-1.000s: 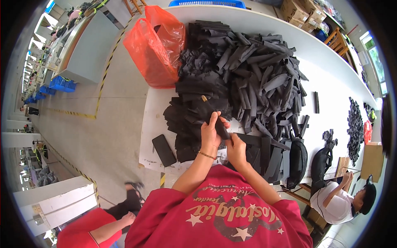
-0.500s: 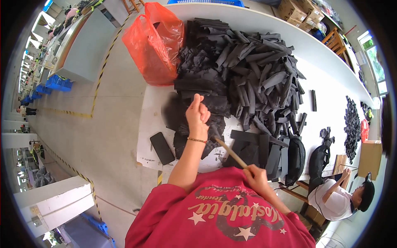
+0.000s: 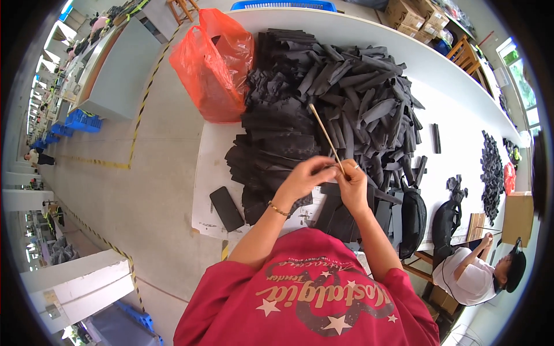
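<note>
Table (image 3: 459, 144): white and long, running off to my right, with dark smudges on the bare patch near me.
Floor (image 3: 173, 155): grey, marked with yellow-and-black tape (image 3: 134, 130); a grey bench (image 3: 127, 69) stands across the aisle to my left.
Room: windows (image 3: 522, 78) on the far right; a co-worker (image 3: 470, 279) in a white top and dark cap sits farther along the table.
Red bag (image 3: 213, 81): thin plastic, upright at the table's far left corner, with something dark showing in its mouth.
Blue basket (image 3: 283, 6): beyond the far edge, its contents out of sight.
Blue crates (image 3: 83, 120): on the floor by the bench; too small to tell what they hold.
Cardboard boxes (image 3: 404, 17): stacked past the far edge at upper right.
Black pieces (image 3: 369, 104): a loose heap of curled strips ahead of me, flatter layers on its left.
Phone (image 3: 226, 209): dark, left of the layers.
Stick (image 3: 326, 132): thin and pale, slanting up and left over the pieces from my fingers.
Right hand (image 3: 353, 183): grasping the stick's near end.
Left hand (image 3: 306, 180): fingers bent, meeting the right ones; I cannot tell whether they pinch anything.
</note>
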Available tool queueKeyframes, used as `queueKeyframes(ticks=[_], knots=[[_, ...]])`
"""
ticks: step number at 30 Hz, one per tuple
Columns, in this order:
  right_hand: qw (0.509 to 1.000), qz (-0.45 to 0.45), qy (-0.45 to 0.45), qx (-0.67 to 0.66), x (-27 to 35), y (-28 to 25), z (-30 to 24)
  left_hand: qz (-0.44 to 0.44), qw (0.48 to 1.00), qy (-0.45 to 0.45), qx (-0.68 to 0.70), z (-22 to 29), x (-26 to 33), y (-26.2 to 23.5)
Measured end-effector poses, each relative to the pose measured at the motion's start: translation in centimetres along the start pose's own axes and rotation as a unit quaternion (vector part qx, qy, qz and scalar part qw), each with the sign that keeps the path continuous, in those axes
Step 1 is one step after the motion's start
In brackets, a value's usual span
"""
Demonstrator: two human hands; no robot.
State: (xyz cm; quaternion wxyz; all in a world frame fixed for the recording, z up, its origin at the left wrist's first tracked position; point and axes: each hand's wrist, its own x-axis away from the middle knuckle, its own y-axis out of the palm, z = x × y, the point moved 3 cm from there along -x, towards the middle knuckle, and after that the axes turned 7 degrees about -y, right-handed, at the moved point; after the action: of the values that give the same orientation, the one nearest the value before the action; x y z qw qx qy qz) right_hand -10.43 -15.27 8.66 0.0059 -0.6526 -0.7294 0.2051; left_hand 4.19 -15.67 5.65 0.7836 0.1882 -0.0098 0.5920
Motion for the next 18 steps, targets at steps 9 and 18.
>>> queueKeyframes(ticks=[9,18], knots=[[0.947,0.312,0.050,-0.053,-5.2,-2.9,-1.3,-0.015,1.000,-0.018,-0.011,-1.2,2.8,6.8],[0.893,0.432,-0.089,0.096,-17.3,-20.7,-3.4,0.215,0.922,0.149,-0.285,0.5,2.6,-1.3]])
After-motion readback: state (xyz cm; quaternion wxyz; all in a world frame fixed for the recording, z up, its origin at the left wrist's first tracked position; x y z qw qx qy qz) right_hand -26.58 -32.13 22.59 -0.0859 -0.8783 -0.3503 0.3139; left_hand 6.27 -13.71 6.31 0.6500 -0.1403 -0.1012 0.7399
